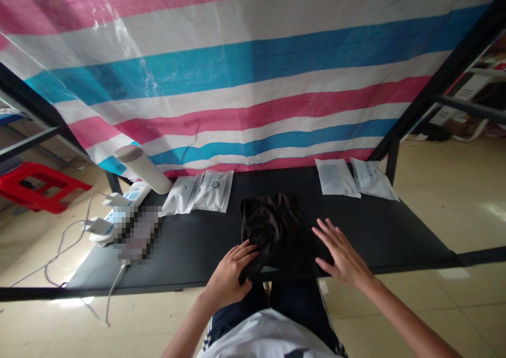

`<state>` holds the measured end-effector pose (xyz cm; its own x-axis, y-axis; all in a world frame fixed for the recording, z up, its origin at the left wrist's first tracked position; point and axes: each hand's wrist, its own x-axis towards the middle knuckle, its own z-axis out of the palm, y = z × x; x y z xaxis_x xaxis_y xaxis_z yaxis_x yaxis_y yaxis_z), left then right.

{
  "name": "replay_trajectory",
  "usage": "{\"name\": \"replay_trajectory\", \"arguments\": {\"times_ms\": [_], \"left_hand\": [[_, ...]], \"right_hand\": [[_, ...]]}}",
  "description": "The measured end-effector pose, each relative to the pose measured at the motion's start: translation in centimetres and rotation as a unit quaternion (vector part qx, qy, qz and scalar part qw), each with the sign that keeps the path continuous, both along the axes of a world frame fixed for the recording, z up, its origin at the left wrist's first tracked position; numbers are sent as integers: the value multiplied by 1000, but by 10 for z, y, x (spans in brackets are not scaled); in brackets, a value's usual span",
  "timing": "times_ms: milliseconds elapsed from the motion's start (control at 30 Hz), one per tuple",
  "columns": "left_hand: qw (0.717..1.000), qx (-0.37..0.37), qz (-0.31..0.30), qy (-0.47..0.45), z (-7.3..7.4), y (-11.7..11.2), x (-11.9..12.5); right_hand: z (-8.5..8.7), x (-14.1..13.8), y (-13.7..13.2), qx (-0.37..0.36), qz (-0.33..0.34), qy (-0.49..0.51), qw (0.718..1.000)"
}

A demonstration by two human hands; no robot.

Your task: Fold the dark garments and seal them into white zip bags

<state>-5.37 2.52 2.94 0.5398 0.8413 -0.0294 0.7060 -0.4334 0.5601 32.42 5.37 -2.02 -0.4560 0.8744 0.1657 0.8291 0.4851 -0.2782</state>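
A black piece of thin, slightly shiny fabric (272, 231), perhaps a garment, lies rumpled at the middle of the black tabletop (190, 252), its near part reaching the front edge. On its lower left side rests my left hand (232, 274), fingers stretched over the cloth and thumb apart from them. My right hand (340, 255) is spread open at the fabric's right side, with fingers pointing away from me; whether it touches the cloth I cannot tell. Neither hand is closed round anything.
White printed pouches (213, 189) lie back left, and further white pouches (338, 177) back right. A pale bottle (144, 171), a power strip (136, 192) with plugs and a blurred phone-like device (138, 236) on a cable occupy the left end. A striped sheet (245, 94) hangs behind. A red stool (41, 186) stands left.
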Motion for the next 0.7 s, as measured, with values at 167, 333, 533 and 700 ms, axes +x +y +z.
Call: {"name": "replay_trajectory", "arguments": {"times_ms": [167,333,533,700], "left_hand": [[999,10,5,-33,-5,0,-7],[991,1,99,-92,-10,2,-11],[990,20,103,-97,-17,5,-15],[979,43,176,-92,-18,17,-12]], "right_hand": [[16,-32,-9,-81,180,-6,980],[18,-31,-7,-75,152,19,985],[20,-41,-1,-62,115,56,990],[18,-58,21,-49,41,141,988]]}}
